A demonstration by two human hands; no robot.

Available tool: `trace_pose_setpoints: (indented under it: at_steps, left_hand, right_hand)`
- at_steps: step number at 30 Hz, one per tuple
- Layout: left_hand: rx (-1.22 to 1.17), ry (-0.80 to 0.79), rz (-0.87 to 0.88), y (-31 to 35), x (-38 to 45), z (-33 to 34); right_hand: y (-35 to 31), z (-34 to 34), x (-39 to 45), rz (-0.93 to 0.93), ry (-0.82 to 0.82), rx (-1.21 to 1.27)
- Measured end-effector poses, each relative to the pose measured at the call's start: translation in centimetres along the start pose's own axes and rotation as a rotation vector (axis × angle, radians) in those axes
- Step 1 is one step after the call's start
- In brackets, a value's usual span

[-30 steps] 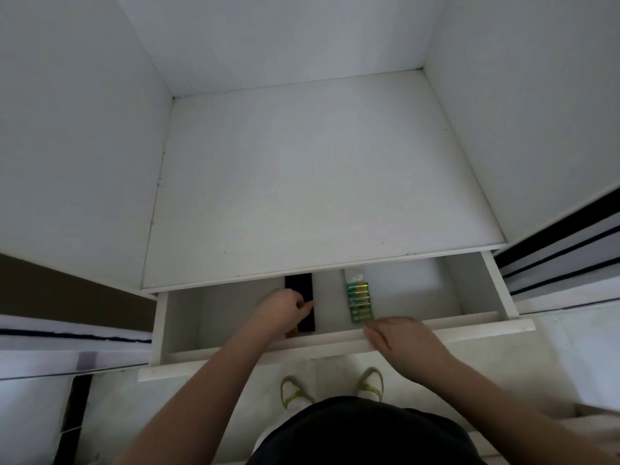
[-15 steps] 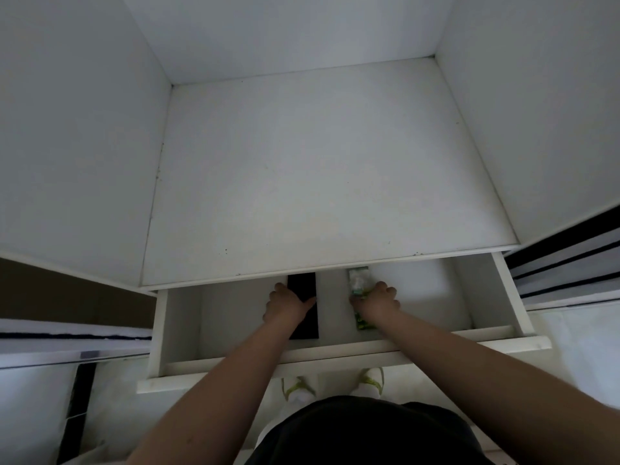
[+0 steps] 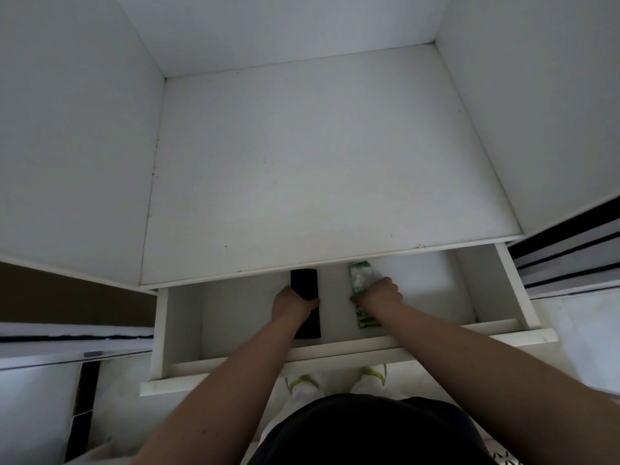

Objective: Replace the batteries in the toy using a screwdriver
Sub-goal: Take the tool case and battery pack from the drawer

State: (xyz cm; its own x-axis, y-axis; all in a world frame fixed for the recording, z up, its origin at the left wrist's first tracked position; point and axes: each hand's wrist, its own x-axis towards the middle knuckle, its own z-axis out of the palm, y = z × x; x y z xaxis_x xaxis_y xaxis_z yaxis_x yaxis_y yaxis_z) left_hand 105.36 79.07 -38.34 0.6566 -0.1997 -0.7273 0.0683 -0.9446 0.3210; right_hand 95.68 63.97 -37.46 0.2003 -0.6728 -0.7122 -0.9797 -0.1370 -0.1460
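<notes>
A white drawer (image 3: 339, 349) stands pulled open under a white shelf. Inside it lies a flat black rectangular object (image 3: 303, 283); my left hand (image 3: 291, 305) grips it around its middle. To its right lies a green pack of batteries (image 3: 359, 280) in clear wrap, its near end showing at the drawer floor. My right hand (image 3: 380, 293) is curled over the pack's middle and holds it. No screwdriver or toy is recognisable in view.
The white shelf top (image 3: 318, 169) above the drawer is bare, walled on three sides. The drawer's front rail (image 3: 436, 344) juts toward me. My feet in pale shoes (image 3: 303, 385) stand on a light floor below.
My right hand has gone from the drawer's front rail into the drawer and closed on the battery pack. My left hand has stayed on the black object, sliding slightly deeper.
</notes>
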Motion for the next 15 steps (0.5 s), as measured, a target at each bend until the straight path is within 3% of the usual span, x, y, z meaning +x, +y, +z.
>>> trace_pose_setpoints:
  at_steps: [8,15]
  left_hand:
    - [-0.001,-0.006,0.089,0.0,-0.8,-0.8]
    - [-0.054,-0.054,0.229,-1.0,-2.2,-1.3]
  right_hand:
    - [0.7,0.5,-0.4,-0.121,0.024,0.000]
    - [1.6,-0.6,0.0,-0.297,-0.133,0.110]
